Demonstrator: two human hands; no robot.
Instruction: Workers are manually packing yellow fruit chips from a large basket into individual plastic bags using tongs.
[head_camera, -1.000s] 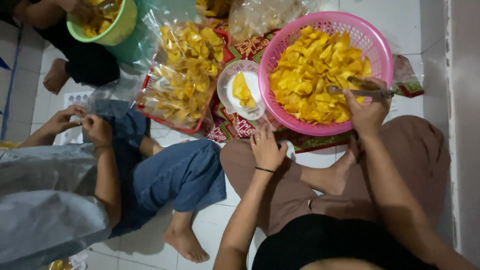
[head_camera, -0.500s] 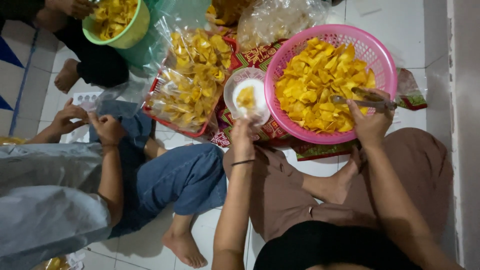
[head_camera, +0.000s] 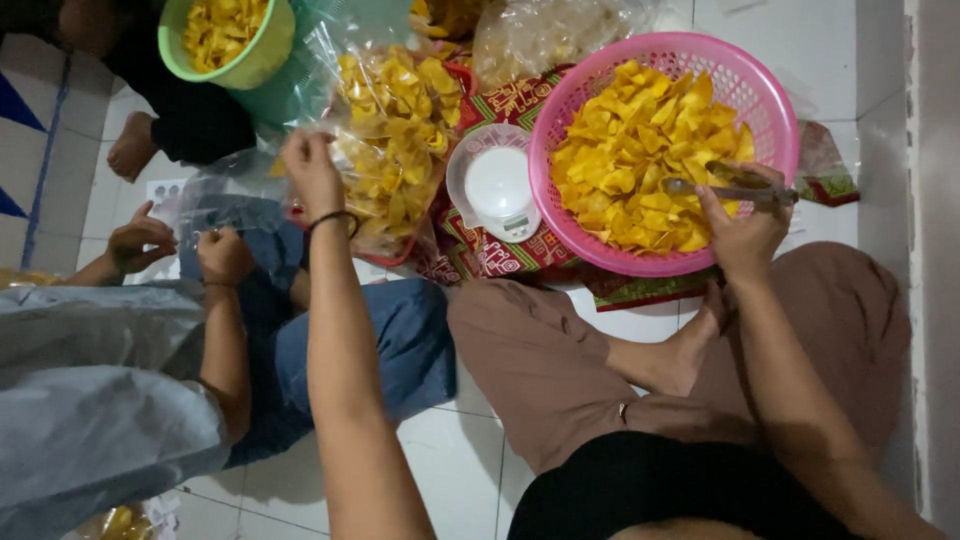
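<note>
Two hands: left hand (head_camera: 312, 172) pinches clear chip bag (head_camera: 395, 140); right hand (head_camera: 742, 232) grips metal tongs (head_camera: 728, 186).
Chips (head_camera: 640, 150): light, brittle.
Hold: bag's rim, gently.

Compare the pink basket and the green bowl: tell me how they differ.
The pink basket is wide, shallow and perforated; the green bowl is smaller, deeper and solid-walled. The basket sits in front of the person, whose right hand holds metal tongs over it; the bowl sits at the far left by another person, cut off by the frame's edge. Both hold yellow chips.
</note>
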